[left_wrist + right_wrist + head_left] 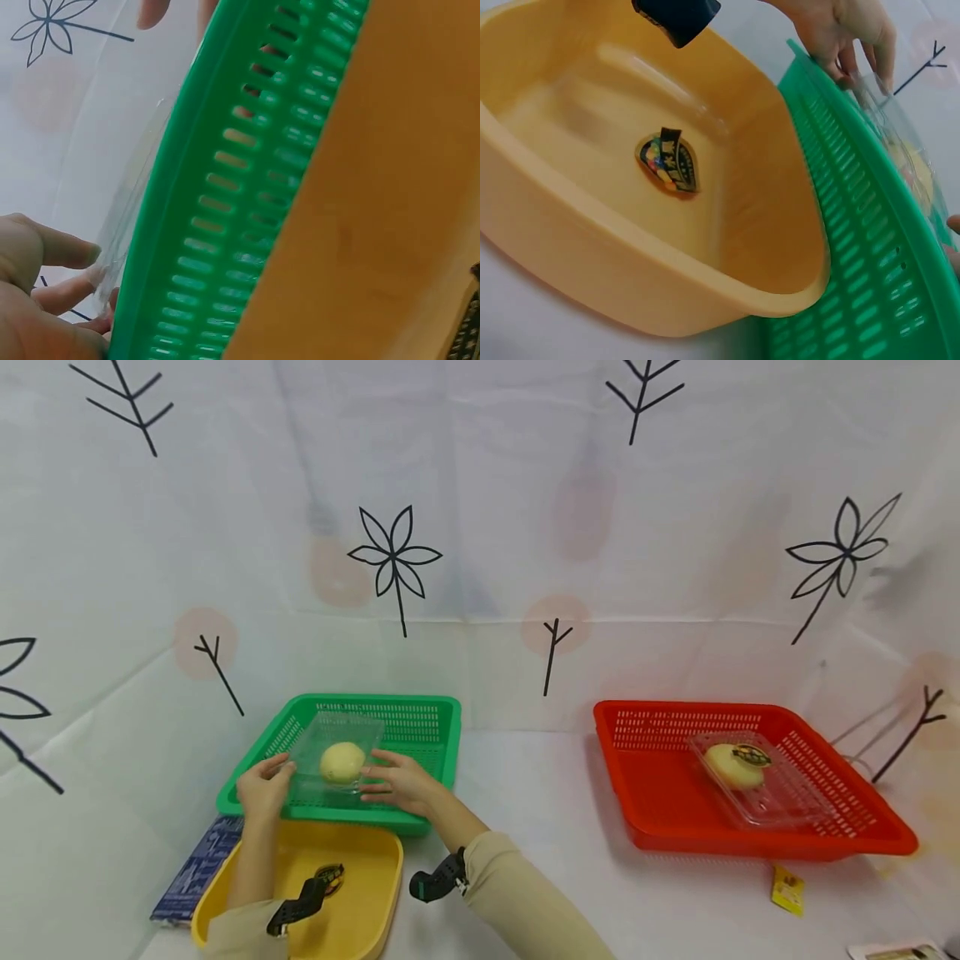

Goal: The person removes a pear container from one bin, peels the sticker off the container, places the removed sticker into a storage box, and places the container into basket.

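Note:
A clear plastic container [310, 752] with a round, pale yellow fruit-like thing [342, 763] in it is in the green basket [442, 760], tilted slightly. At its left edge, my left hand [264, 787] pinches the plastic between thumb and fingers; the left wrist view shows these fingers [67, 251] against the clear edge. My right hand [401, 783] is at the container's right side with fingers fairly straight and spread, its fingertips beside the plastic. Whether they touch it is hard to tell. The basket wall hides the container's lower part in both wrist views.
Directly in front of the green basket stands a yellow basin [367, 893] with a dark oval sticker [667, 163] inside. On the right, a red basket [652, 802] holds another clear container [787, 789] with a stickered pale round thing. A blue patterned packet [197, 877] and small yellow packet [787, 890] lie nearby.

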`<state>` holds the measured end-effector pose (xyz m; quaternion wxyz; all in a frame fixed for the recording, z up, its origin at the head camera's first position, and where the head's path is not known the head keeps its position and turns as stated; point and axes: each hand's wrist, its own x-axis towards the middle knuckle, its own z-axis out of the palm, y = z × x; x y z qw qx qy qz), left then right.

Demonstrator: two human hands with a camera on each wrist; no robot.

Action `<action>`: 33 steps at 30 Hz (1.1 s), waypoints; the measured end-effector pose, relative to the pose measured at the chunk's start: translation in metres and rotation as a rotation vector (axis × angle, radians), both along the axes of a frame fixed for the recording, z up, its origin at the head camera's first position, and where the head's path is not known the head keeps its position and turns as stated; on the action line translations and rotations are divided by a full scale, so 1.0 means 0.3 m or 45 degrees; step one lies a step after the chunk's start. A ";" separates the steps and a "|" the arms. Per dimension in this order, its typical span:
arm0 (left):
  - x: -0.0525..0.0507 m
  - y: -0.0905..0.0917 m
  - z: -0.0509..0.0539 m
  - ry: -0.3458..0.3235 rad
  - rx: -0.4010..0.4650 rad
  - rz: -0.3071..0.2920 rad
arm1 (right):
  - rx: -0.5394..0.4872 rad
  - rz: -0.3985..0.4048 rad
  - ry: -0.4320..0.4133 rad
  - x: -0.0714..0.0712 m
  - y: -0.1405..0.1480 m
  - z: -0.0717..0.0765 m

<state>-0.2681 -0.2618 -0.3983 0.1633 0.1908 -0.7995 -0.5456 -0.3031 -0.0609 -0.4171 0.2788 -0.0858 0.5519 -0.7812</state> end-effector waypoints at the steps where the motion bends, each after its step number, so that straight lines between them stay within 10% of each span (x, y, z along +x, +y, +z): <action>1: -0.003 -0.004 0.000 -0.018 -0.003 0.004 | -0.005 -0.004 -0.019 -0.002 -0.003 -0.001; 18: -0.042 -0.033 -0.012 -0.032 -0.145 0.099 | -0.003 0.074 0.077 0.000 0.001 -0.006; 27: -0.031 0.001 -0.025 0.077 -0.250 0.057 | -0.081 -0.277 0.290 0.016 0.055 -0.003; 33: -0.010 0.017 -0.030 0.151 -0.263 -0.022 | -0.011 -0.279 0.535 0.054 0.181 0.020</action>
